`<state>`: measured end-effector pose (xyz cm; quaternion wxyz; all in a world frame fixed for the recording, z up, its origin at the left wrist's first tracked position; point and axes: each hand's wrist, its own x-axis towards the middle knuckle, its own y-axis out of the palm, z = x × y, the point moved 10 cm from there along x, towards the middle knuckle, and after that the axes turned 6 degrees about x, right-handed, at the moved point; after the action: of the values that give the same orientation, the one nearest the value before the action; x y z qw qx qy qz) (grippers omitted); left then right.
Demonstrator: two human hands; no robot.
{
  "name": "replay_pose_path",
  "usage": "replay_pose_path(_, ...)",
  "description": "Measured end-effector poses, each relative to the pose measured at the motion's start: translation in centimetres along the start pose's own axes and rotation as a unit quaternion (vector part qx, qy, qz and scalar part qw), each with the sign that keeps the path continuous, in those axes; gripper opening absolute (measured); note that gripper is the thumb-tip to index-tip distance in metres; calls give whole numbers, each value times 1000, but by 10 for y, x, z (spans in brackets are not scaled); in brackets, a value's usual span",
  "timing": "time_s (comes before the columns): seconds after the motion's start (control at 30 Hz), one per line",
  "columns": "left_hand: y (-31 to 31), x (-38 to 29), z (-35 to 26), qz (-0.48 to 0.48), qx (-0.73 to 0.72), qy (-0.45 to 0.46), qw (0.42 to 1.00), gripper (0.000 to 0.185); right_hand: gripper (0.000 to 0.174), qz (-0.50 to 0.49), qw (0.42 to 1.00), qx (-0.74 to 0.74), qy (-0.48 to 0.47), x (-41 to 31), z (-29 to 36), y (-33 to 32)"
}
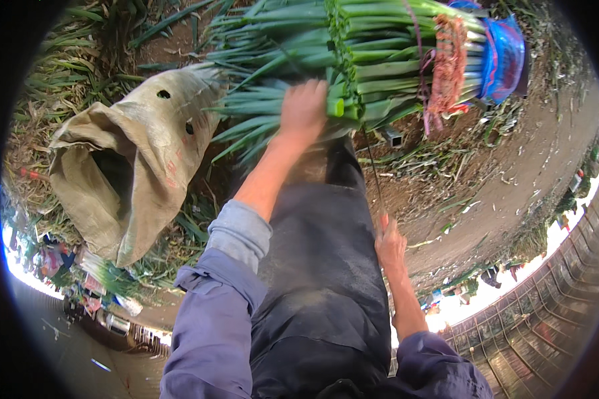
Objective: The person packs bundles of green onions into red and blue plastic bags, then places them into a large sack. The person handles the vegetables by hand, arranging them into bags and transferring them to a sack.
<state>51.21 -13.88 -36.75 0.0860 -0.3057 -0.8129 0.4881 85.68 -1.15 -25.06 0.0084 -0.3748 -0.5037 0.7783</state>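
Note:
A big bundle of green onions [389, 70] lies sideways at the top of the view, its leaf tops [259, 35] to the left. A line of cut leaf ends crosses it. My left hand [303, 107], slightly blurred, grips leaves just left of that line. Lower down, my right hand [391, 239] is closed on the red handle of a long thin blade [373, 167]. The blade reaches up to the bundle's lower edge at the cut line; its tip is hidden there. A reddish band [447, 65] and blue plastic wrap [501, 60] surround the bundle's right end.
A tan woven sack [159, 134] with holes lies at the left, its mouth toward me. Leaf scraps [55, 99] cover the soil around it. Under the bundle a metal tube end [392, 136] sticks out. My legs in dark trousers [324, 249] are below the bundle.

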Motion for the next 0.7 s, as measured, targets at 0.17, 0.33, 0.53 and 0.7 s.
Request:
replay_pose_path(0.17, -58, -9, 0, -36, -67, -14, 997, 56, 24, 37, 998, 10, 57, -66, 9, -47)
replay_pose_path(0.33, -121, -21, -22, -78, -167, -6, 983, 58, 26, -50, 992, 86, 76, -71, 29, -98)
replay_pose_path(0.53, -191, -73, -5, -52, -410, -127, 902, 63, 27, -207, 948, 241, -6, 57, 106, -149)
replay_pose_path(0.7, -243, -153, 53, -42, -522, -325, 788, 52, 36, -43, 858, 511, 30, 186, 221, -124)
